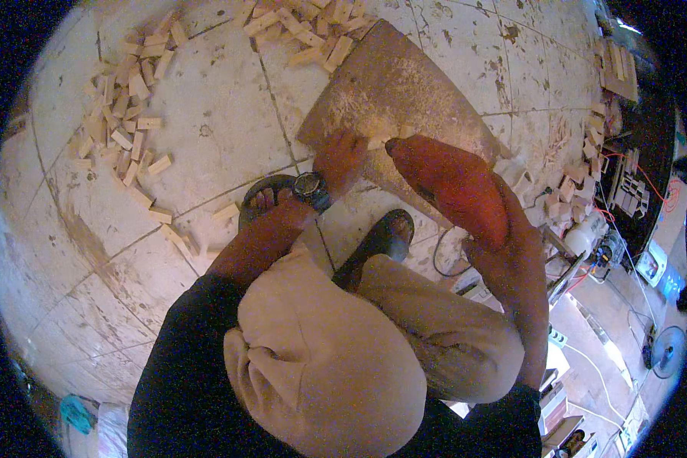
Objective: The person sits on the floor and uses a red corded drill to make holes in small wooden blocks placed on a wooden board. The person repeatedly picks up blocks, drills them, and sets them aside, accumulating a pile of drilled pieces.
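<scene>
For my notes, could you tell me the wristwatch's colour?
Black, on the left wrist; the wristwatch shows in the head view.

White plastic jug (584, 233), rounded: well right of right hand (454, 187), among cables. Further right, beyond jug: small flat package (652, 265), white front with blue edge, print too small to tell. Brown open cardboard box (566, 437): far below right hand, at lower rim, partly cut off.

Black shirt, tan trousers, black sandals (378, 240), dark wristwatch (311, 187).
</scene>
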`<state>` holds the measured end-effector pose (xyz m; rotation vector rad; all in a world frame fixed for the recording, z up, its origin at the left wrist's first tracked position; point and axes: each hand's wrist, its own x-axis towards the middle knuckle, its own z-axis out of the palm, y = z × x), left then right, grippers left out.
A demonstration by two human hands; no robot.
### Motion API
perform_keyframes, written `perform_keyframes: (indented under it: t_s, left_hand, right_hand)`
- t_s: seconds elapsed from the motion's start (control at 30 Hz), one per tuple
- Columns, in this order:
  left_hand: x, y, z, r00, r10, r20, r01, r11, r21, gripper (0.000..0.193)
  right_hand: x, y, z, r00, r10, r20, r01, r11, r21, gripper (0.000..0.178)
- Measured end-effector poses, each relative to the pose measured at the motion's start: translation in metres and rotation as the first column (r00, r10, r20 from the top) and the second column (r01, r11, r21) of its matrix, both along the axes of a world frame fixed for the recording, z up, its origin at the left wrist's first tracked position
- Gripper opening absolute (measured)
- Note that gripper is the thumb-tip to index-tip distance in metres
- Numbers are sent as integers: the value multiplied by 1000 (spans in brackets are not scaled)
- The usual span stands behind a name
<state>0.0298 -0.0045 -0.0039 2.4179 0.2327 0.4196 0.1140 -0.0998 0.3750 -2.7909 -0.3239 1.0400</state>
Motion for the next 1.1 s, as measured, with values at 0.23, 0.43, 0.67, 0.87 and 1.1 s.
perform_keyframes:
  t_s: [0.23, 0.43, 0.67, 0.87, 1.1]
  left_hand:
    - [0, -3, 5, 1000, -17, 12, 17, 1000, 10, 26]
    - [2, 2, 16, 996, -70, -58, 71, 997, 10, 21]
    - [15, 4, 14, 963, -90, -255, 87, 996, -22, 21]
    - [42, 41, 29, 921, 341, -188, -389, 780, -490, 34]
    - [70, 18, 28, 982, -85, 166, 120, 971, -209, 31]
  right_hand:
    - [-2, -3, 5, 1000, -12, 20, 13, 996, -93, 86]
    - [-5, -16, 9, 998, -25, 66, 29, 998, -59, 83]
    - [-12, -39, 27, 939, -158, 306, 159, 987, 21, 76]
    - [-12, -56, 24, 913, -282, 295, 264, 959, 101, 75]
    - [-17, -63, 21, 912, -345, 224, 330, 939, 100, 78]
